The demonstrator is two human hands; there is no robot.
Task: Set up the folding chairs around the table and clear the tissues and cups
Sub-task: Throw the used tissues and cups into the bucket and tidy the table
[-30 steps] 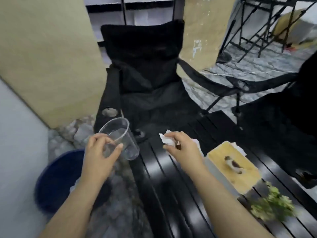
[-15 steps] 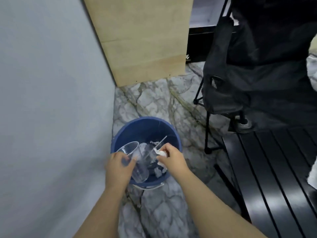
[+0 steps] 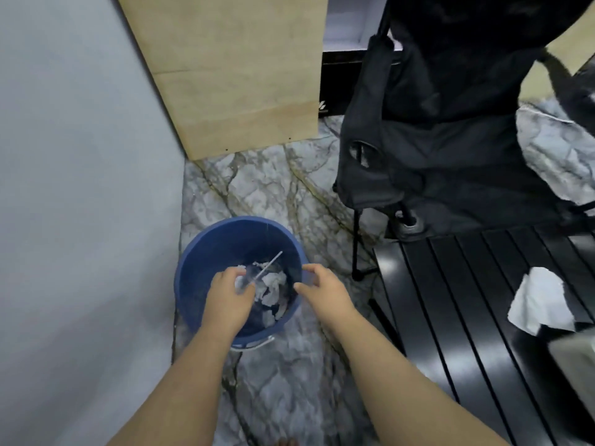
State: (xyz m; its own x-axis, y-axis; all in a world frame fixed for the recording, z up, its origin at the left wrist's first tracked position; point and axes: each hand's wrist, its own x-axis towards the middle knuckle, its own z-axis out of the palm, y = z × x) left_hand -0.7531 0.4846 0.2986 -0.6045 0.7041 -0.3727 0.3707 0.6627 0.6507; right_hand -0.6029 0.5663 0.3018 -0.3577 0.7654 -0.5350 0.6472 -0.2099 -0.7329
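Note:
A blue bucket (image 3: 193, 284) stands on the marble floor with crumpled white tissues (image 3: 273, 286) and a thin white stick inside. My left hand (image 3: 229, 299) hangs over the bucket's mouth. Its fingers curl around a faint clear plastic cup (image 3: 246, 278), which is hard to make out. My right hand (image 3: 322, 292) hovers at the bucket's right rim with fingers spread and nothing in it. Another white tissue (image 3: 541, 304) lies on the black slatted table (image 3: 467, 317) at the right. A black folding chair (image 3: 450, 140) stands unfolded behind the table's corner.
A grey wall (image 3: 80, 188) runs close along the left of the bucket. A tan wooden panel (image 3: 241, 75) leans behind it. Marble floor (image 3: 283, 381) lies between the bucket and the table edge. A grey box corner (image 3: 576, 352) shows at the right.
I turned from the table to the bucket with cup and tissue. Since half a second ago my right hand has let the tissue go into the bucket and drawn back to the rim.

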